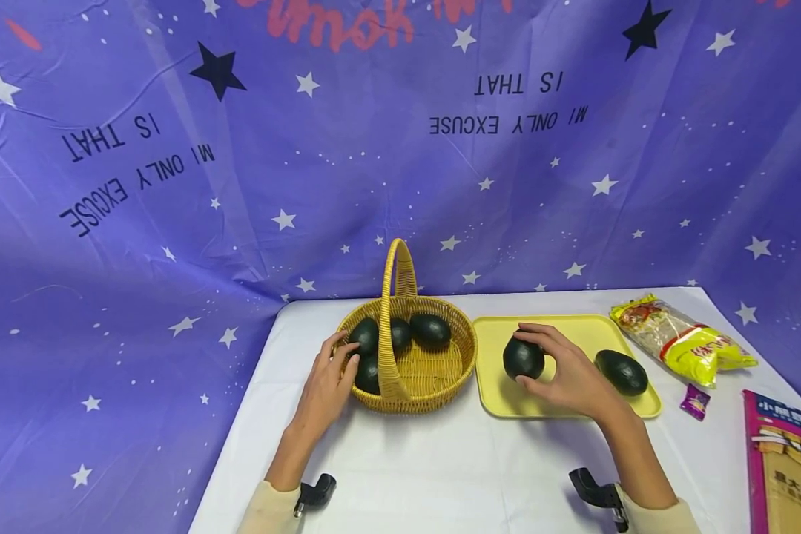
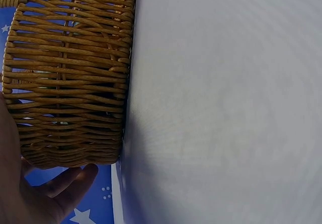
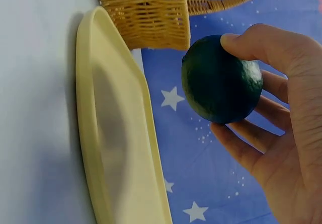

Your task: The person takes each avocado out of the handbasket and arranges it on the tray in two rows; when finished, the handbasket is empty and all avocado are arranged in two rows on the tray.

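Observation:
In the head view my right hand [image 1: 570,374] holds a dark green avocado [image 1: 523,357] between thumb and fingers over the yellow tray [image 1: 649,404]. The right wrist view shows this avocado [image 3: 221,79] raised above the tray, thumb on one side and fingertips on the other. My left hand [image 1: 327,382] rests at the left rim of the wicker basket [image 1: 434,404], fingers loosely bent. Some of its fingers [image 2: 75,183] lie along the outer wall in the left wrist view. Several avocados [image 1: 430,331] sit in the basket, mostly at its left and back.
Another avocado [image 1: 621,372] lies at the tray's right end. To the right are a yellow food bag [image 1: 687,341], a small purple packet [image 1: 696,401] and a magenta-edged package [image 1: 788,460]. The basket's tall handle [image 1: 389,319] arches over it. A purple star-patterned cloth [image 1: 400,178] hangs behind the white table.

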{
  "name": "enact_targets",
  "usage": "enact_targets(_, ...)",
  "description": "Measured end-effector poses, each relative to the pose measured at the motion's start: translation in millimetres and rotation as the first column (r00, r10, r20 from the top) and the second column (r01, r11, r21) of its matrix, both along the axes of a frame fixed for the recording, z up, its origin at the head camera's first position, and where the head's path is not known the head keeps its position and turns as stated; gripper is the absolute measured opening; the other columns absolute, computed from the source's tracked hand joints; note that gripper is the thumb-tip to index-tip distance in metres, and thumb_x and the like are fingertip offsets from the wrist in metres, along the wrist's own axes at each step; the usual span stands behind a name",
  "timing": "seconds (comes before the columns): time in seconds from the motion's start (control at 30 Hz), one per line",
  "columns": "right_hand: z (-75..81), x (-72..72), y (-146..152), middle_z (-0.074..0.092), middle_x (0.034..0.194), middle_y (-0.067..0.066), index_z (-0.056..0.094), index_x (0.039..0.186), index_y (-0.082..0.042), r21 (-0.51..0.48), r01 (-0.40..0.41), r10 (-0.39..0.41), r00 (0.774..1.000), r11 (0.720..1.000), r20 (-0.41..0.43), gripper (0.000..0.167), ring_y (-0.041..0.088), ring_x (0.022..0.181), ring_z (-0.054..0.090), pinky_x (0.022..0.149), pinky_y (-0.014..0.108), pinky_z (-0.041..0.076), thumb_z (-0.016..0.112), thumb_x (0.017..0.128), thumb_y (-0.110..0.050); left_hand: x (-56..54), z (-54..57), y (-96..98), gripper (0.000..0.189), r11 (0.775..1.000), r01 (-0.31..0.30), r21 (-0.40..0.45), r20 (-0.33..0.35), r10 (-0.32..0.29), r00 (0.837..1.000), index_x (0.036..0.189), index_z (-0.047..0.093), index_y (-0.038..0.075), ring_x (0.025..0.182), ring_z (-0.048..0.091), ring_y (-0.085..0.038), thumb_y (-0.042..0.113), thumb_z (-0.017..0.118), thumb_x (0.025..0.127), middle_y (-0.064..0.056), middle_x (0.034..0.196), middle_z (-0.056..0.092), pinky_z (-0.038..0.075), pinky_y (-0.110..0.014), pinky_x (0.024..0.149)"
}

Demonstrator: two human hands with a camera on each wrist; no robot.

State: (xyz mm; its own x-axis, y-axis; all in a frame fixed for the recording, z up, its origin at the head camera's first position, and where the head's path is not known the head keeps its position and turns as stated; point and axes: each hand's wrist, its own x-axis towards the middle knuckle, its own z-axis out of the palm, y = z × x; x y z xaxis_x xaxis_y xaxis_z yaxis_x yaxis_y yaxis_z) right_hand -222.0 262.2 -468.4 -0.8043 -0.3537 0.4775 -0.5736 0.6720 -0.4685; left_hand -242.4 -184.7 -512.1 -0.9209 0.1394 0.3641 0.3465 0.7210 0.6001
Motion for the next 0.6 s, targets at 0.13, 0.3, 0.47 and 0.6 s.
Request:
enact_targets(0.13, -1.4, 1.8, 8, 0.059, 0.151, 0.009, 0.068, 0.142, -0.009, 0.006, 0.030, -0.030, 1.000, 1.000, -0.002, 0.070, 0.035, 0.135, 0.060, 0.102, 0.016, 0.044, 0.096, 0.078, -0.013, -0.4, -0.6, 0.1, 0.048, 1.000, 0.000, -0.001, -0.001, 0.000, 1.000, 0.145, 0.067, 0.014, 0.146, 0.049, -0.039, 0.044, 0.044, 0.117, -0.007, 0.169, 0.040, 0.047, -0.059, 0.112)
enact_targets(0.3, -2.4, 2.9, 15, 0.059, 0.151, 0.010, 0.068, 0.142, -0.008, 0.008, 0.046, -0.046, 0.999, 0.999, 0.009, 0.070, 0.034, 0.135, 0.060, 0.100, 0.012, 0.042, 0.096, 0.078, -0.013, -0.5, -0.9, -0.4, 0.048, 1.000, 0.001, 0.002, -0.001, -0.001, 1.000, 0.145, 0.067, 0.013, 0.145, 0.049, -0.039, 0.044, 0.044, 0.117, -0.006, 0.169, 0.040, 0.046, -0.058, 0.112)
enact_targets(0.47, -3.1, 2.8, 22, 0.060, 0.150, 0.011, 0.068, 0.141, -0.009, 0.020, 0.055, -0.055, 0.998, 0.998, 0.005, 0.070, 0.035, 0.135, 0.059, 0.101, 0.010, 0.039, 0.097, 0.077, -0.014, -0.6, -1.1, -0.5, 0.048, 1.000, 0.001, 0.005, 0.004, -0.001, 1.000, 0.145, 0.067, 0.013, 0.146, 0.049, -0.039, 0.043, 0.044, 0.117, -0.006, 0.169, 0.039, 0.046, -0.059, 0.111)
enact_targets(0.6, -5.9, 3.4, 29, 0.060, 0.149, 0.013, 0.069, 0.139, -0.008, 0.016, 0.058, -0.058, 0.998, 0.998, 0.000, 0.069, 0.036, 0.134, 0.059, 0.102, 0.007, 0.036, 0.097, 0.076, -0.013, -1.2, -2.1, -0.2, 0.047, 1.000, -0.001, 0.006, 0.001, 0.001, 1.000, 0.145, 0.067, 0.013, 0.146, 0.049, -0.039, 0.043, 0.044, 0.117, -0.005, 0.169, 0.039, 0.046, -0.059, 0.112)
